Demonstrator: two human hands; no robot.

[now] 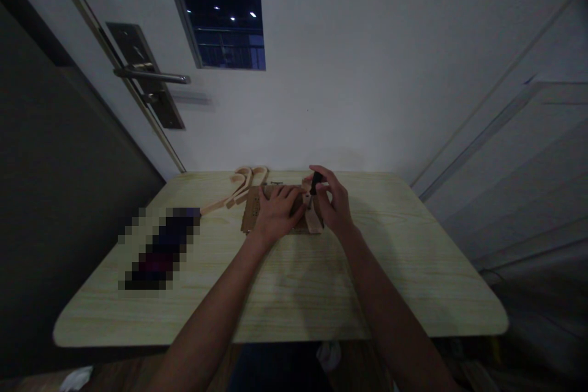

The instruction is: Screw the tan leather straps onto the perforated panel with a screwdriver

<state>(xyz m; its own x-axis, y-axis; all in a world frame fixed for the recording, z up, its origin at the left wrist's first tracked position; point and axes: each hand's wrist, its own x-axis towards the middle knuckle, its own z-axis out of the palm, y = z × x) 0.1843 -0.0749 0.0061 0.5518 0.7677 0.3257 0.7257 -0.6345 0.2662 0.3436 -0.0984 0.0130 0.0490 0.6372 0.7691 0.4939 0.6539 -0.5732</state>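
My left hand (278,211) lies flat with its fingers stretched over a brown cardboard piece (250,211), pressing it to the table. My right hand (337,202) is closed around the black handle of a screwdriver (316,183). The tool stands nearly upright, its shaft pointing down at a pale wooden piece (313,220) on the cardboard's right side. Whether the tip touches a screw is too small to tell. Behind and left of the cardboard lie curved wooden pieces (243,187), cane-shaped at their far ends.
The light wood-grain table (390,294) stands against a white door (349,73) with a metal handle (151,75) and a window (225,12). A pixelated dark object (165,248) lies on the table's left. Small dark bits (276,183) sit behind the cardboard.
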